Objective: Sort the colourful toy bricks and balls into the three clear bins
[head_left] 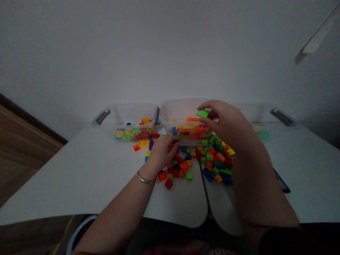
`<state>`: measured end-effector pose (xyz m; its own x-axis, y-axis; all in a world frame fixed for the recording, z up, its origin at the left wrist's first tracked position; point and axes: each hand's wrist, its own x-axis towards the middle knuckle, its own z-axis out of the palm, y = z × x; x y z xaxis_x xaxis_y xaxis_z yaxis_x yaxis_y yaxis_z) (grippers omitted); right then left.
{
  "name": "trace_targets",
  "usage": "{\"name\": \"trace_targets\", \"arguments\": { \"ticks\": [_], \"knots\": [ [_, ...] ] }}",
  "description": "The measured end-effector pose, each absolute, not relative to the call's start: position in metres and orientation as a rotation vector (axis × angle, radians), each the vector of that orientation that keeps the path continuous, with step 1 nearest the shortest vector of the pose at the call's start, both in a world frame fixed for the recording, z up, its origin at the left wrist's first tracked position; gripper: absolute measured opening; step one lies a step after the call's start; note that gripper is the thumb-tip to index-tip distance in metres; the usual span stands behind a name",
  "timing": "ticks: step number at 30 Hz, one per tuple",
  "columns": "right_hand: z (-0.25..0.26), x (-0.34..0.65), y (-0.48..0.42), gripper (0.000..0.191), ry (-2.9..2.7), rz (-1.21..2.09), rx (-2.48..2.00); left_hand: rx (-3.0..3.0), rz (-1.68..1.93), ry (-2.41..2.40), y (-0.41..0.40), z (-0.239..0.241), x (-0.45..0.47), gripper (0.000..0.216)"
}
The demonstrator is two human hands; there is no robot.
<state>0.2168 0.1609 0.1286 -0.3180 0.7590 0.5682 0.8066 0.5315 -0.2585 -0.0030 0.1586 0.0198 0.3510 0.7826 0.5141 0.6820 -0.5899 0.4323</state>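
Between the thumb and fingers of my right hand point(223, 117) is a light green toy building block point(203, 113), raised over the middle clear plastic bin point(183, 143). That bin holds orange, red and blue blocks. My left hand point(163, 150) is low over the loose blocks in front of it, thumb and forefinger apart. Red blocks point(174, 172) lie close under its fingers; whether it touches any is hidden. A mixed pile of blocks point(219, 164) spreads below my right hand, partly covered by my forearm.
A left clear bin point(135, 106) holds round yellow pieces and green and red ones. Another clear bin point(255, 109), partly hidden by my right arm, stands at right. A dark phone-like object point(282, 182) lies beside my right forearm. A gap point(204, 187) separates the white tabletops.
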Motion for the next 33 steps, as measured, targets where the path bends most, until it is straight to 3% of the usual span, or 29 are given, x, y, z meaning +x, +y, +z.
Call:
{"name": "trace_targets", "arguments": {
  "ticks": [11, 26, 33],
  "knots": [
    [0.110, 0.229, 0.190, 0.032, -2.083, -0.206, -1.585, 2.634, 0.597, 1.514, 0.163, 0.016, -0.006, 0.019],
    [0.104, 0.215, 0.196, 0.035, -2.096, -0.097, -1.666, 2.718, 0.537, 1.455, 0.167, 0.010, -0.007, 0.021],
    [0.110, 0.210, 0.187, 0.051, -2.224, -0.125, -1.870, 2.700, 0.554, 1.452, 0.168, 0.008, -0.009, 0.024]
  ]
}}
